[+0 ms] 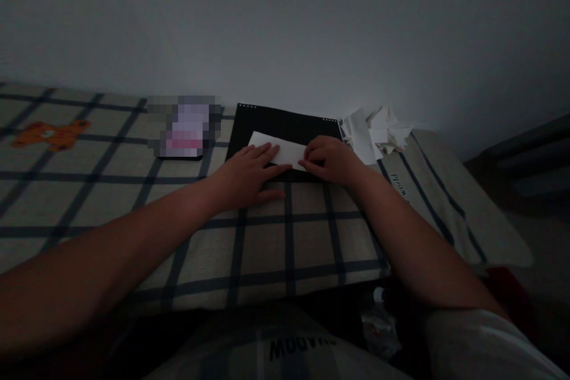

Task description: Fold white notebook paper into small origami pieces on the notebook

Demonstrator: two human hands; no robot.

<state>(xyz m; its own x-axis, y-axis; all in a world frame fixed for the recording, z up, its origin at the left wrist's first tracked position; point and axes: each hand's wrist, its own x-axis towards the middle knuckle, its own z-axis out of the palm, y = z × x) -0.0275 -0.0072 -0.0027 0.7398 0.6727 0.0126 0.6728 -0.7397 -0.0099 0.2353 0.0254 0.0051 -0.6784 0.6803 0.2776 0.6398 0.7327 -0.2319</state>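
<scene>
A folded white paper [280, 148] lies on a black board [285, 124] that rests on a checked bedcover [133, 202]. My left hand [249, 175] lies flat with its fingers spread, pressing the paper's left end. My right hand [329, 159] has its fingers curled down onto the paper's right end, pinching or pressing the edge there. The paper's right end is hidden under my right hand.
A pile of folded white paper pieces [374, 130] sits right of the board near the wall. A blurred-out flat object [184, 127] lies to the left. An orange cartoon print [51, 133] marks the cover at far left. The bed edge drops off at right.
</scene>
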